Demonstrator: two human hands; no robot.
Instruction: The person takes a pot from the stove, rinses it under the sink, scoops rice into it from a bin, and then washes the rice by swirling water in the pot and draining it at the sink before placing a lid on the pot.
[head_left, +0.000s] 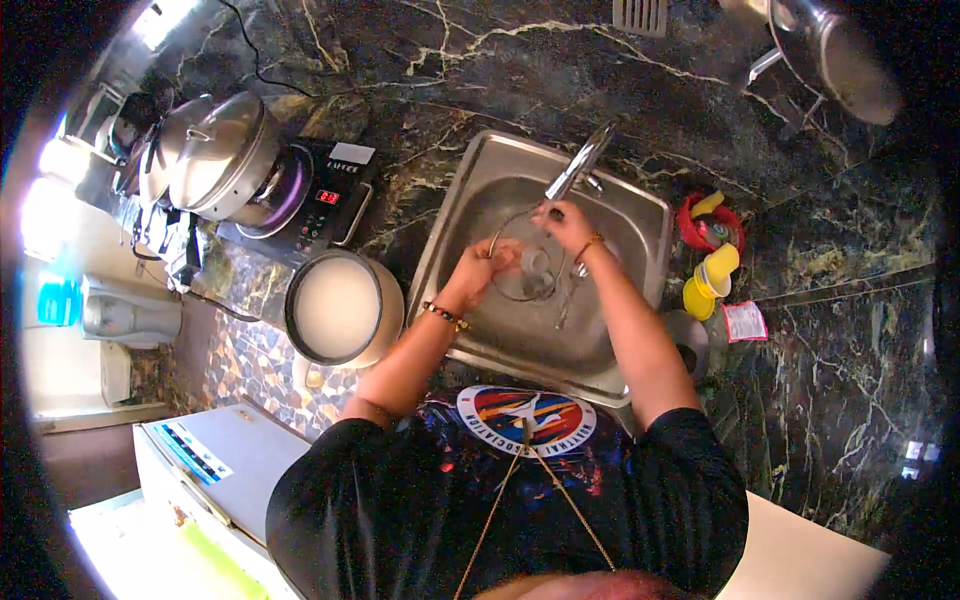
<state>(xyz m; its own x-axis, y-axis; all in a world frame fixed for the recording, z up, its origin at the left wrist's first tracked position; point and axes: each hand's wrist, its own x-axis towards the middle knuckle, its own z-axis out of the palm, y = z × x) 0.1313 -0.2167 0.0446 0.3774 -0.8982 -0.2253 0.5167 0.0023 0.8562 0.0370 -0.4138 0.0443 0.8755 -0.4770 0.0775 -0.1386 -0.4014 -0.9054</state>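
Observation:
Over the stainless-steel sink, a clear round lid with a thin rim is tilted beneath the chrome tap. My left hand grips the near-left part of its rim. Fingers of my right hand are curled at the lid's upper edge, just under the spout. A small dark thing shows at those fingers, too unclear to name. Thin streaks that look like running water fall below the lid.
Left of the sink stands a pot of whitish liquid. A lidded steel pot sits near a lit induction cooktop. On the right are a red bowl, yellow sponge, yellow container and small packet.

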